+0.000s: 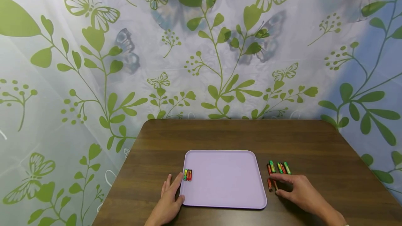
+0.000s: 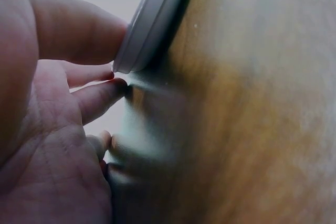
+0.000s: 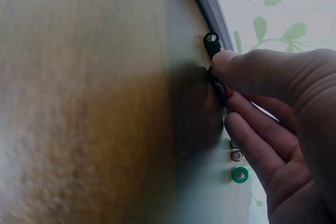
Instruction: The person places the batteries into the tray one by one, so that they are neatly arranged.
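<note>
A lilac tray [image 1: 223, 180] lies on the table, with three small batteries [image 1: 188, 175] in green-yellow and red side by side along its left edge. My left hand [image 1: 168, 198] rests at the tray's left rim, its thumb [image 2: 84, 30] touching the outer wall and its fingers extended. To the right of the tray, my right hand [image 1: 298, 191] pinches a dark red battery [image 1: 275, 185] between thumb and fingertips, low over the tabletop. Another red battery [image 1: 269, 185] lies just left of it, and its dark end shows above the thumb in the right wrist view.
Beyond the right hand lie more batteries, a green one [image 1: 272, 166] beside a red one, and a group with a green one [image 1: 287, 168] at its right. The brown wooden table [image 1: 232, 133] ends at a curtain [image 1: 201, 62] with leaves and butterflies.
</note>
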{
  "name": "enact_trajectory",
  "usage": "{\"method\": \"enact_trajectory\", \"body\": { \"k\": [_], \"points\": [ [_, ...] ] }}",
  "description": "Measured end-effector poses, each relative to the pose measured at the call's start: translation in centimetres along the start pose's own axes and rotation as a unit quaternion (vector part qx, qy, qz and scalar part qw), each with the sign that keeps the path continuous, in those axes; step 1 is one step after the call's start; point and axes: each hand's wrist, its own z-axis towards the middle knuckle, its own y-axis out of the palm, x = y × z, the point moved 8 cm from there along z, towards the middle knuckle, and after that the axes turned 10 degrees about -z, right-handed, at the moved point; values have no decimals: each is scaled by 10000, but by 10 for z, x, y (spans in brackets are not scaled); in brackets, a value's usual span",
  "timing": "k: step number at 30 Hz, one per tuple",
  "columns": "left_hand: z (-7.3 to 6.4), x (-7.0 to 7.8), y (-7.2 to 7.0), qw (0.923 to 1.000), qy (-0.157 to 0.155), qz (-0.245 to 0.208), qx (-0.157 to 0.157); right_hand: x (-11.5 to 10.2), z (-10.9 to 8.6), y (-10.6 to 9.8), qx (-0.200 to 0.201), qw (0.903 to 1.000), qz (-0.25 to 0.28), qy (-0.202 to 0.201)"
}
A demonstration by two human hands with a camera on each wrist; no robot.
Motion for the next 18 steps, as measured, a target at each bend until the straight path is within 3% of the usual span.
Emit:
{"method": "enact_trajectory", "body": {
  "k": [18],
  "points": [
    [0, 0, 0, 9998, 61, 205, 41, -3, 0, -3, 54, 9998, -6, -175]
  ]
}}
